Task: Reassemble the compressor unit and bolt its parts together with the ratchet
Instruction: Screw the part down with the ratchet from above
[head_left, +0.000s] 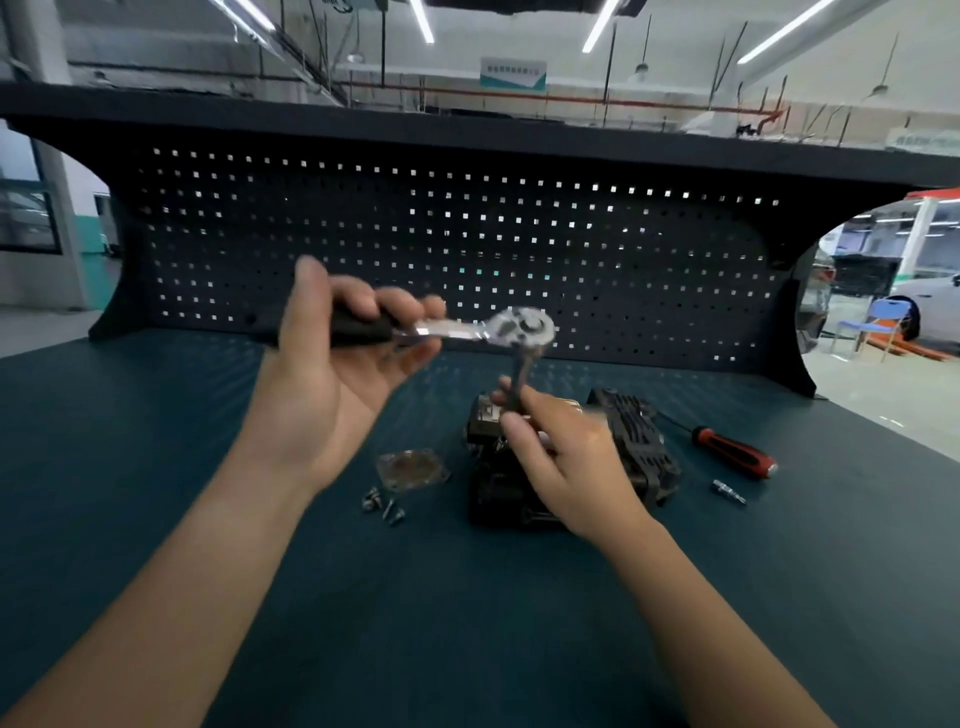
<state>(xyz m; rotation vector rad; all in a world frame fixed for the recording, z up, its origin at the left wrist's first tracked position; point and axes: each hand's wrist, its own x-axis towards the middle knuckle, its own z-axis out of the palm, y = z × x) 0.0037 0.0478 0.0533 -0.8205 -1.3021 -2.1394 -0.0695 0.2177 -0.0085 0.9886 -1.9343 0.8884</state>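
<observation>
On the teal bench mat (156, 441), near its middle and in front of the black pegboard (415, 234), the compressor unit (493, 493) stood as a dark block. A black finned housing (639, 447) sat against its right side; we could not tell whether the two were joined.

Our left hand (332, 374) was raised above the mat, left of the unit, fingers curled round the black grip of the ratchet (467, 328), thumb upright. The ratchet lay roughly level, its chrome head to the right, above the unit.

An extension bar (519, 371) hung straight down from the ratchet head toward the top of the unit. Our right hand (566, 467) pinched the lower end of this bar between thumb and forefinger; the other fingers were loosely bent over the unit and hid where the bar met it. Both hands and the tool were motion-blurred.

Loose parts on the mat:
- a square plate (413, 467) with corner holes, lying flat just left of the unit
- a few bolts (384, 504), close together, in front of the plate
- a screwdriver (732, 452) with a red and black handle, right of the finned housing
- a small metal adapter (729, 491), near the screwdriver handle and apart from it

A blue chair (878, 322) stood on the floor beyond the bench at far right
</observation>
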